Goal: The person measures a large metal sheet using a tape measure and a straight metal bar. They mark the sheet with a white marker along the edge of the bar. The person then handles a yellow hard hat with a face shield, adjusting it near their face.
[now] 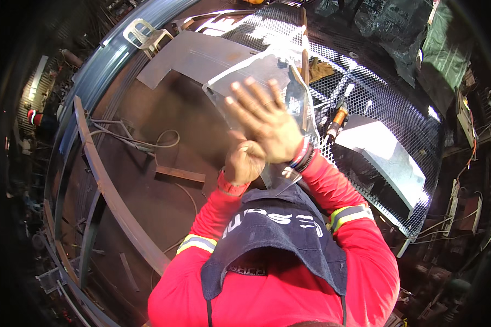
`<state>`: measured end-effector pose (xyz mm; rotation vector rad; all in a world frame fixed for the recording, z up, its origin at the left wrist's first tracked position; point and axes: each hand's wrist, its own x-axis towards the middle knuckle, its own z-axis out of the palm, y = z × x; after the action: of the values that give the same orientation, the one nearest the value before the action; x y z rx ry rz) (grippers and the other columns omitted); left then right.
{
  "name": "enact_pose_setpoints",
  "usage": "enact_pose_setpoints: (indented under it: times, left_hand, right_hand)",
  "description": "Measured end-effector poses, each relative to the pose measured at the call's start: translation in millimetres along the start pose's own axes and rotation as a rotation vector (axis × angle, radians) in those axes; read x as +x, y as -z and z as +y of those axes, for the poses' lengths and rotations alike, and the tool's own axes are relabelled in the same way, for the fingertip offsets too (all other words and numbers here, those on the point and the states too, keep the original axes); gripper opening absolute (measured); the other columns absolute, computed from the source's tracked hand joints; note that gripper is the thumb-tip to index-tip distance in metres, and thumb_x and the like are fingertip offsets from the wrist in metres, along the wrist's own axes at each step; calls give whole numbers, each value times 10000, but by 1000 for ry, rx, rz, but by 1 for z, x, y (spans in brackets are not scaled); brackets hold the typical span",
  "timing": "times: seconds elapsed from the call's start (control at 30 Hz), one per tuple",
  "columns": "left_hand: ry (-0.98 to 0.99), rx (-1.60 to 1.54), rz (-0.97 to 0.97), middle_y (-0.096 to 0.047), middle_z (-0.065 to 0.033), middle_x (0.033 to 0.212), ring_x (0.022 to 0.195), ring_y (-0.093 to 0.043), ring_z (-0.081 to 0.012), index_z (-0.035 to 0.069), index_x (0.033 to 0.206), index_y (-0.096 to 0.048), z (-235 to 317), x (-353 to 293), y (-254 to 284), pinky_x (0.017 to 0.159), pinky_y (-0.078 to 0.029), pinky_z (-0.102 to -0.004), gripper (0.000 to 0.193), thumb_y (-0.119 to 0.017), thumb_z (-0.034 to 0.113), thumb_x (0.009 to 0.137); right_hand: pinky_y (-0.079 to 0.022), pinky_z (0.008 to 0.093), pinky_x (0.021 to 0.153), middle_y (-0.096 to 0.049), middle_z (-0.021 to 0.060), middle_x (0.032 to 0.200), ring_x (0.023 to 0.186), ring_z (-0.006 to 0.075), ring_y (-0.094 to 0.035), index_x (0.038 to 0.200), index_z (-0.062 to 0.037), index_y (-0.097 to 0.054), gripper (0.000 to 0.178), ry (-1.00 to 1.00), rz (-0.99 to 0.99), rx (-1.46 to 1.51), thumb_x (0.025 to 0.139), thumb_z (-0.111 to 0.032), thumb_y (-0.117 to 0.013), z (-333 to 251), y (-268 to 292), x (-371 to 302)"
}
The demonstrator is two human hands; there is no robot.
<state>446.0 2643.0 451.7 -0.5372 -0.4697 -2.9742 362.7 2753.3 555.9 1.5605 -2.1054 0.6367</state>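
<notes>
My right hand [267, 122] is raised in front of my chest, fingers spread and nothing in them. Dark bands circle its wrist. Against the base of its thumb rests my left hand [245, 163], its fingers curled closed. What the left hand grips, if anything, is hidden. Just beyond both hands is a clear sheet with a pale edge [245, 70], partly covered by the right hand. A dark blue cloth with white lettering [278, 220] hangs over my chest, below the wrists.
An expanded metal mesh panel [384, 98] spans the right side, bearing an orange and black tool [338, 121] and a bent silver sheet [390, 158]. Flat grey sheet metal [202, 52] lies beyond. Leftward are a long curved metal bar [112, 199], cable [166, 143] and white plastic chair [146, 37].
</notes>
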Motion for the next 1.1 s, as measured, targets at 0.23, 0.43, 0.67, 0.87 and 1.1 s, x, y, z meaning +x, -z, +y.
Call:
enact_pose_setpoints:
  times: [0.23,0.43,0.67,0.87,1.1]
  left_hand:
    - [-30,351,63,-194,-153,1561,1378,-331,-258,157,1540,-102,4,4,-21,1141,-294,-420,768,-418,558,967]
    - [83,358,106,-183,-164,1569,1403,-286,-370,305,1537,4,16,13,-54,1034,-326,-670,778,-374,621,936]
    - [-53,492,17,-201,-221,1556,1418,-249,-411,103,1510,-221,50,27,-29,1076,-313,-642,573,-390,357,1025]
    - [-171,-83,-55,-164,-201,1575,1460,-158,-360,84,1519,-191,90,85,-52,1146,-124,-631,723,-355,542,985]
    - [447,122,60,-120,-87,1608,1485,-73,-258,82,1535,-139,38,54,-44,1187,-47,-497,815,-256,647,959]
  right_hand:
    - [-53,599,1154,-260,219,1541,1456,363,-187,1467,22,-293,865,-50,22,176,907,-626,-417,-18,-9,6]
    - [-128,613,1129,-311,218,1516,1425,387,-249,1473,-65,-330,740,-409,152,-161,936,-563,-437,61,-19,10]
    - [-475,335,749,-571,223,1092,960,246,-587,1323,-7,-439,709,-683,283,563,805,-362,-769,72,-19,-34]
    - [-337,193,453,-526,-42,652,523,22,-427,903,-16,-563,233,-684,267,1026,888,-188,-719,62,-33,-34]
    - [-371,203,408,-534,-29,580,443,48,-475,905,-40,-609,188,-845,635,1134,914,-212,-685,69,9,-14]
